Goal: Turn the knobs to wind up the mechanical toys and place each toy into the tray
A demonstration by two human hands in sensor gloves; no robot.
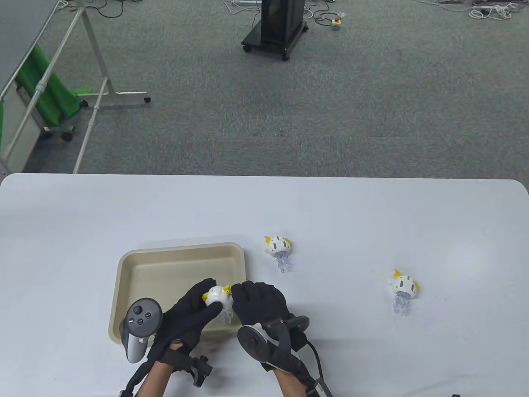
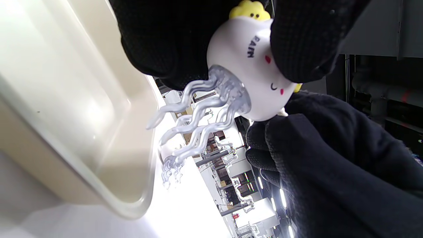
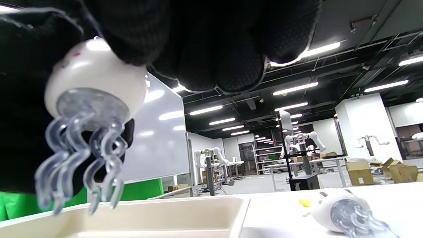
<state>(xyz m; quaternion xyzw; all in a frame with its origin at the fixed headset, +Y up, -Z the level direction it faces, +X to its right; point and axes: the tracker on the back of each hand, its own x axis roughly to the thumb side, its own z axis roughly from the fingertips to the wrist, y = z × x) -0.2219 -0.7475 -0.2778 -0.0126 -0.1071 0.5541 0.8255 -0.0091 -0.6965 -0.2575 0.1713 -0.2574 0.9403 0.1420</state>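
Jellyfish toy [image 1: 216, 296] pinched between left hand [image 1: 188, 314] and right hand [image 1: 260, 304].

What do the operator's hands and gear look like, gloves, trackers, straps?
Both the left hand and right hand wear black knit gloves with a fine dotted texture on the fingers. A grey tracker with round buttons on a dark face sits on the left; a dark ring-shaped tracker on the right. Black wrist straps, a black cable on the right, bare forearms.

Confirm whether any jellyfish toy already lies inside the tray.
No: in the table view the tray holds no toy; one jellyfish toy is gripped above it and two toys lie on the table.
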